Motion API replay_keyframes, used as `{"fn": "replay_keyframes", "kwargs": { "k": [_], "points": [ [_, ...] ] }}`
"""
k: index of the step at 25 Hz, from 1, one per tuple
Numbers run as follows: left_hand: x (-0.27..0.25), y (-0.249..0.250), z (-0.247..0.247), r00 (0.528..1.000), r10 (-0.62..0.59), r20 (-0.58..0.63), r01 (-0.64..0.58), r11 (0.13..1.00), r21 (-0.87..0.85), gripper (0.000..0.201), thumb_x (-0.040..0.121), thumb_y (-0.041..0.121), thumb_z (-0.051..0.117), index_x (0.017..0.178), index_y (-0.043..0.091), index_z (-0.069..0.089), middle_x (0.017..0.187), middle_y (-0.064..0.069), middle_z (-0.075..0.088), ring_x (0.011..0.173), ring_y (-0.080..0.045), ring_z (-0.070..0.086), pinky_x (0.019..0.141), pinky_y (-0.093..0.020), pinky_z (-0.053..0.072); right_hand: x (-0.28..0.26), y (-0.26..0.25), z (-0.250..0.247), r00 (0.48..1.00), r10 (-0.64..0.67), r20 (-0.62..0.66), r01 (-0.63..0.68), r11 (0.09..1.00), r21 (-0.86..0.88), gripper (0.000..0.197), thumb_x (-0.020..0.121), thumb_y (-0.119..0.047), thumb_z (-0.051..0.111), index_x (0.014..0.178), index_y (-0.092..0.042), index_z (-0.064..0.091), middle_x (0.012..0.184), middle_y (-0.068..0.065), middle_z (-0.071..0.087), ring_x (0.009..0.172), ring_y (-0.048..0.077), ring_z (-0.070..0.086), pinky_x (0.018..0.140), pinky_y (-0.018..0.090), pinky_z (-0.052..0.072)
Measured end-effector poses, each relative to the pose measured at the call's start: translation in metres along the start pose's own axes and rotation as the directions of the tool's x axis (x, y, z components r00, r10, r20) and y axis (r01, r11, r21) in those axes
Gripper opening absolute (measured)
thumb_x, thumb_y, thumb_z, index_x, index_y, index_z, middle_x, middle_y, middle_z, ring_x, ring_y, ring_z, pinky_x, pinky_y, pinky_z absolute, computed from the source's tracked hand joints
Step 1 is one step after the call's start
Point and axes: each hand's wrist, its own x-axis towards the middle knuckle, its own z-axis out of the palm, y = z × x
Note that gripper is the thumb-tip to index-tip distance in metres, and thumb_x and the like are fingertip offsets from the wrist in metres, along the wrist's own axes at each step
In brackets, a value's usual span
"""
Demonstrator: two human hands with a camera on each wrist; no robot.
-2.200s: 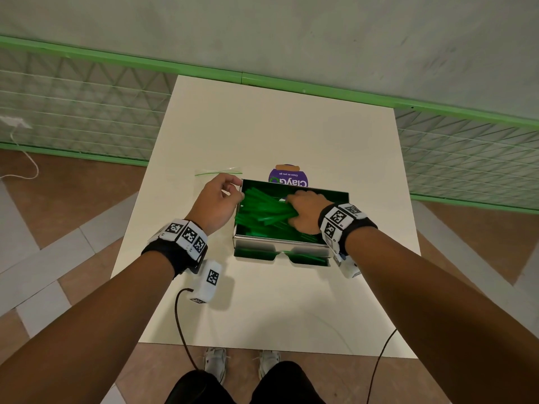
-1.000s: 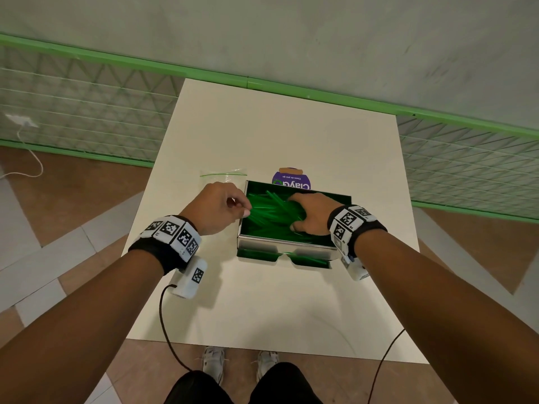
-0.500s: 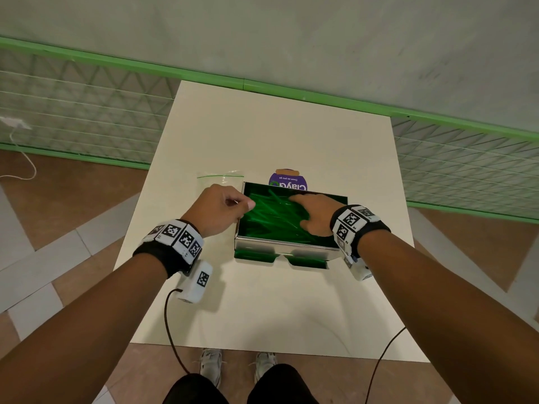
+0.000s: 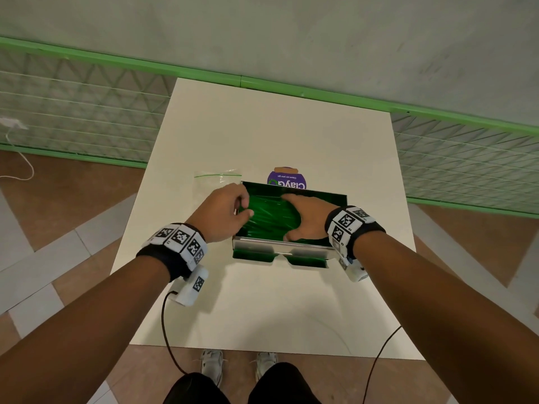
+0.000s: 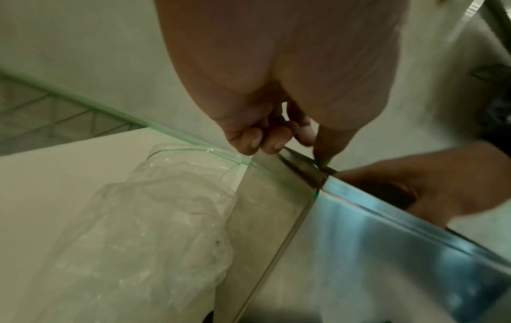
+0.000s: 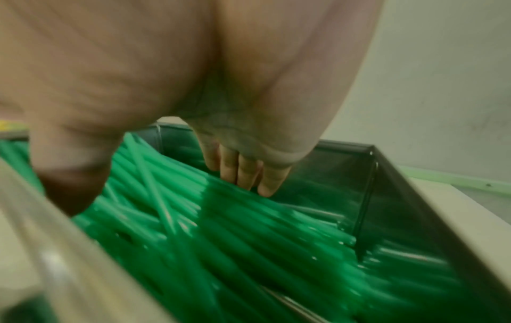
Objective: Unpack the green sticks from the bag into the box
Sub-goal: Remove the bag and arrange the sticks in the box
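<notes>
Since a moment ago our right hand (image 4: 306, 217) has flattened, fingers straight, over the thin green plastic sticks (image 6: 249, 229) in the mirrored metal box (image 4: 280, 248) at centre frame. Our left hand (image 4: 226, 212) pinches its left rim; the clear plastic bag (image 5: 143, 218) lies emptied beside it. We judge levelling remains.

My head camera looks steeply down over both my forearms at the white table (image 4: 262, 135), the box (image 4: 284, 248) mid-frame, a green-railed wall across the top. The camera on my left wrist sits close under my left hand (image 5: 290, 72), facing the box's outer corner at lower right. My right wrist camera peers along my right hand (image 6: 165, 65) into the box (image 6: 345, 174), very near. All three share the box.
</notes>
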Motion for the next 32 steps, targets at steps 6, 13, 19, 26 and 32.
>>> {"fn": "replay_keyframes", "kwargs": {
  "k": [6, 13, 19, 26, 32],
  "points": [
    [0.004, -0.013, -0.006, 0.984, -0.148, -0.098, 0.128, 0.975, -0.181, 0.014, 0.091, 0.005, 0.060, 0.095, 0.018, 0.059, 0.073, 0.005, 0.051, 0.062, -0.014, 0.046, 0.063, -0.022, 0.042, 0.012, -0.008, 0.006, 1.000, 0.021, 0.022, -0.017, 0.986, -0.168, 0.067, 0.082, -0.042, 0.077, 0.138, -0.014, 0.054, 0.126, 0.013, 0.054, 0.114, 0.032, 0.056, 0.094, 0.040, 0.051],
    [-0.002, -0.011, -0.001, 0.988, -0.124, -0.093, 0.102, 0.972, -0.211, 0.013, 0.097, 0.010, 0.053, 0.107, 0.017, 0.060, 0.088, 0.004, 0.060, 0.071, -0.024, 0.059, 0.062, -0.008, 0.042, 0.013, -0.014, 0.006, 0.998, 0.012, -0.062, -0.020, 0.993, -0.115, 0.058, 0.089, -0.032, 0.069, 0.137, -0.015, 0.042, 0.100, 0.009, 0.063, 0.086, 0.029, 0.065, 0.075, 0.040, 0.058],
    [0.002, -0.007, 0.004, 0.979, -0.156, -0.130, 0.116, 0.956, -0.271, 0.020, 0.099, 0.013, 0.052, 0.118, 0.018, 0.058, 0.105, -0.002, 0.060, 0.079, -0.022, 0.059, 0.065, -0.004, 0.041, 0.010, -0.011, 0.002, 0.993, -0.088, -0.084, 0.072, 0.982, -0.176, 0.092, 0.079, -0.045, 0.076, 0.154, -0.018, 0.030, 0.145, 0.007, 0.047, 0.129, 0.026, 0.051, 0.101, 0.043, 0.050],
    [0.002, -0.011, 0.006, 0.987, -0.117, -0.108, 0.093, 0.975, -0.204, 0.029, 0.093, 0.011, 0.061, 0.121, 0.019, 0.057, 0.108, -0.006, 0.056, 0.081, -0.023, 0.061, 0.072, -0.019, 0.044, 0.017, 0.001, 0.012, 0.990, 0.111, 0.083, -0.096, 0.980, -0.174, 0.094, 0.086, -0.021, 0.069, 0.160, -0.016, 0.012, 0.157, 0.012, 0.034, 0.137, 0.033, 0.046, 0.109, 0.045, 0.045],
    [-0.002, -0.013, 0.005, 0.989, -0.119, -0.087, 0.104, 0.982, -0.158, 0.030, 0.095, 0.010, 0.059, 0.122, 0.020, 0.055, 0.106, -0.003, 0.055, 0.085, -0.028, 0.062, 0.072, -0.019, 0.046, 0.024, -0.002, 0.013, 0.983, 0.176, 0.053, -0.154, 0.946, -0.285, 0.066, 0.083, -0.020, 0.069, 0.145, -0.013, 0.045, 0.139, 0.017, 0.041, 0.130, 0.037, 0.043, 0.104, 0.044, 0.048]
  ]
}}
